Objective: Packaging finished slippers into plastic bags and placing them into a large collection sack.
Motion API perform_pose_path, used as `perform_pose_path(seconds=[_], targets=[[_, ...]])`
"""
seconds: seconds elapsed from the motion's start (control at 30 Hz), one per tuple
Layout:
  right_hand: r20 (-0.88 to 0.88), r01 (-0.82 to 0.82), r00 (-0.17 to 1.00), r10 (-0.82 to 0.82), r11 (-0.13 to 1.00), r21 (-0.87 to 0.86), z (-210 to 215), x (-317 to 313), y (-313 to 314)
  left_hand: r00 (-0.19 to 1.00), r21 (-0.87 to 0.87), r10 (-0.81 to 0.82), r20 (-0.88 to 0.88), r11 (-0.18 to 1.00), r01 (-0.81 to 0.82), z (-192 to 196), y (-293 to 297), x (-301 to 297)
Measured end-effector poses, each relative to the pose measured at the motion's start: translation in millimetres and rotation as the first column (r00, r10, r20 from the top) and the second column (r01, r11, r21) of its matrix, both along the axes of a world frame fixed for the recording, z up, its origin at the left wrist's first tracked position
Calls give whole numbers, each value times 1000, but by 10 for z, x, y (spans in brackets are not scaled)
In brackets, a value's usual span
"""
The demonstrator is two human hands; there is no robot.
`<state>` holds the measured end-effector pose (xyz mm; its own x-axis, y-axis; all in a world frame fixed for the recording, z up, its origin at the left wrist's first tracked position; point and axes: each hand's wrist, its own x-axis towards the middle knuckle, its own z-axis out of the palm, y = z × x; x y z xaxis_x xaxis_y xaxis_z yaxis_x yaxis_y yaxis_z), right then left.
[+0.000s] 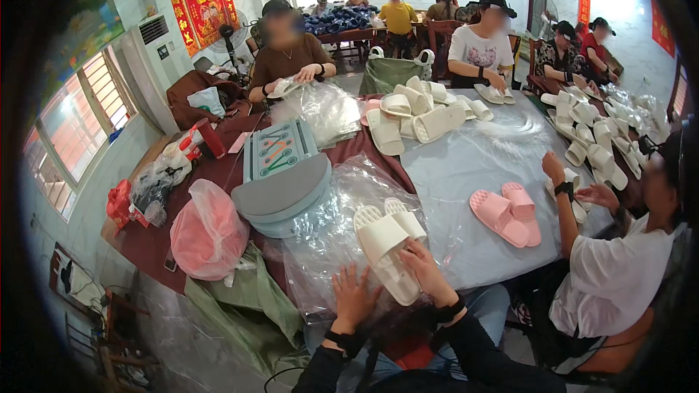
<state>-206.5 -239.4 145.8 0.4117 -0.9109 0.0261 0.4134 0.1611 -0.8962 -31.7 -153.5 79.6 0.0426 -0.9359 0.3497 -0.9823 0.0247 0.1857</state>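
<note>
A pair of cream-white slide slippers (381,239) is in my right hand (428,271), which grips the near slipper by its side. The second slipper lies partly behind the first. Beside them, on the left, my left hand (354,296) has its fingers spread over clear plastic bags (309,269); I see nothing held in it. More loose clear plastic lies under the slippers. Both wrists wear black bands.
Pink slippers (502,217) rest on the grey table cover (451,182), with piled white slippers (422,113) beyond. A grey-blue plastic case (284,182) and a pink bag (209,233) stand left. A co-worker (611,262) sits close at right; others work across the tables.
</note>
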Motion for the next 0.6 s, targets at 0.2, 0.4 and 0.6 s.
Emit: perform_pose_path(seconds=[0.2,0.4,0.6], targets=[[25,120,993,-118,970,-213,-141,-261,152,850,-187,-269,-453,961,205,188,125,172],[335,-67,941,39,995,74,12,-724,307,986,213,-126,112,972,100,197,186,20],[-105,-278,956,272,959,-46,72,-1086,547,974,156,-227,1,962,224,174,61,23]])
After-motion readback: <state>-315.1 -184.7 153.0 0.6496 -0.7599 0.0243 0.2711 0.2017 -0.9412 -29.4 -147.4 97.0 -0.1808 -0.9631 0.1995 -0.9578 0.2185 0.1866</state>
